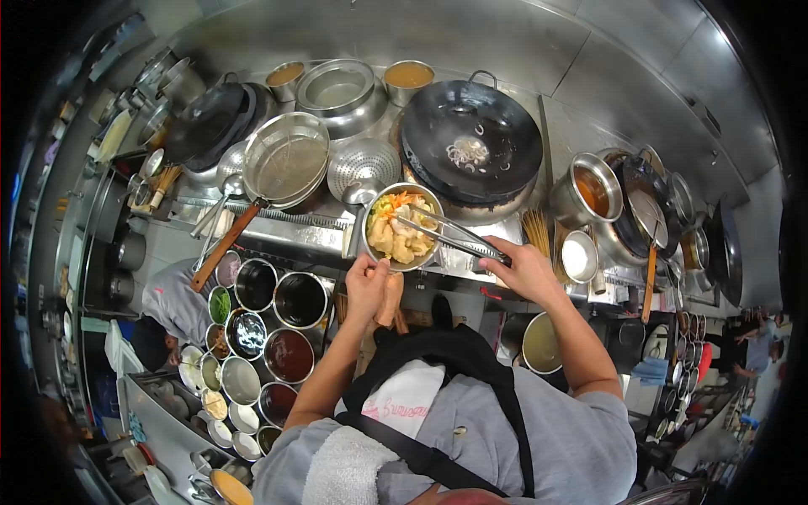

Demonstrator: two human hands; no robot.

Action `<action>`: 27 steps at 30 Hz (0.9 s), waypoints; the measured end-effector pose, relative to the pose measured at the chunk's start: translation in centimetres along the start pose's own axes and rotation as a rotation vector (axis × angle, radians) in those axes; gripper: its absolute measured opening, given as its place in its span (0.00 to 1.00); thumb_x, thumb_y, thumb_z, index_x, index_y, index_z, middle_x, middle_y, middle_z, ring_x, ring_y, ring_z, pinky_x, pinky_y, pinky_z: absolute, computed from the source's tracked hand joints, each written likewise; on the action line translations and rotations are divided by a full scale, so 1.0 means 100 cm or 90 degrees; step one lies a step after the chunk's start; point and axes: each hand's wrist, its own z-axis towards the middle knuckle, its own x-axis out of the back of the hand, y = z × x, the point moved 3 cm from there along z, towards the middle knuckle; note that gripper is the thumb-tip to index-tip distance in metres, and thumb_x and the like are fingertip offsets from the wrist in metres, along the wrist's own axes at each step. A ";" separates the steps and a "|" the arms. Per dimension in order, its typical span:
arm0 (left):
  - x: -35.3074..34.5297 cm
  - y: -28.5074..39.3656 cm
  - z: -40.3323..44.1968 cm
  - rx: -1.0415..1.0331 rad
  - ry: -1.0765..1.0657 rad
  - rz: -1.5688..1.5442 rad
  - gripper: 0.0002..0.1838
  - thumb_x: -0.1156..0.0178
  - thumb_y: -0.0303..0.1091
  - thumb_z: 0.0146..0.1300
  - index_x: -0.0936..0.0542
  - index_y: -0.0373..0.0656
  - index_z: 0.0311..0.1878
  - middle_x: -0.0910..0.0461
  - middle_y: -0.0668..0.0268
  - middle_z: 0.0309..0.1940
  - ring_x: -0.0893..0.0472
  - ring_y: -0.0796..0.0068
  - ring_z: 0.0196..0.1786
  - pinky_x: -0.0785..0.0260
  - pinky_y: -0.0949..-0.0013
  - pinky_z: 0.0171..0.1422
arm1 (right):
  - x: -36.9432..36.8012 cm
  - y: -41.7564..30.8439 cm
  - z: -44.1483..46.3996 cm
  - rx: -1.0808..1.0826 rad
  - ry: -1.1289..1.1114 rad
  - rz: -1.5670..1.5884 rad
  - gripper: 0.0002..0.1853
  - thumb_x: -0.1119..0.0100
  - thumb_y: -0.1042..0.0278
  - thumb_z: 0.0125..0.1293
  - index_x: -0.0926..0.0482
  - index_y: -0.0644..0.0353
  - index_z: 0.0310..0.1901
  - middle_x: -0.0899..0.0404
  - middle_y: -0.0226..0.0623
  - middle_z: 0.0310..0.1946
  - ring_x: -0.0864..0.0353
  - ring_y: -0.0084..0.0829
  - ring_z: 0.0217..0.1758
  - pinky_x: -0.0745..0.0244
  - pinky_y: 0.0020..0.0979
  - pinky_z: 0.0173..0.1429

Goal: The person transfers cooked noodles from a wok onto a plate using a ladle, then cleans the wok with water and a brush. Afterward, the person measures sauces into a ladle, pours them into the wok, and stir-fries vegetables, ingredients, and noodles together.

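Note:
My left hand (365, 288) grips the near edge of a round metal bowl (433, 202). Inside the bowl lie pale yellowish chunks of food (394, 240), with orange shreds (401, 202) and some green at the far side. My right hand (523, 271) is closed around metal tongs (461, 236), whose tips reach into the bowl among the food. Just beyond the bowl, a dark wok (438, 114) sits on the stove with thin pale rings, like sliced onion or shallot (467, 151), at its bottom.
Left of the bowl are a perforated skimmer (364, 160) and a wooden-handled strainer (288, 156). Pots of sauce (300, 300) crowd the lower left. A metal pot of amber liquid (596, 189) stands right of the wok. Another person (175, 303) is bent over at the left.

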 end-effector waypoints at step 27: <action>-0.100 -0.015 0.058 0.087 0.137 -0.149 0.09 0.38 0.30 0.66 0.26 0.42 0.30 0.26 0.75 0.26 0.32 0.89 0.30 0.38 0.79 0.34 | 0.071 0.174 0.111 -0.121 0.115 -0.085 0.24 0.39 0.51 0.63 0.21 0.57 0.56 0.17 0.51 0.31 0.17 0.51 0.38 0.24 0.43 0.43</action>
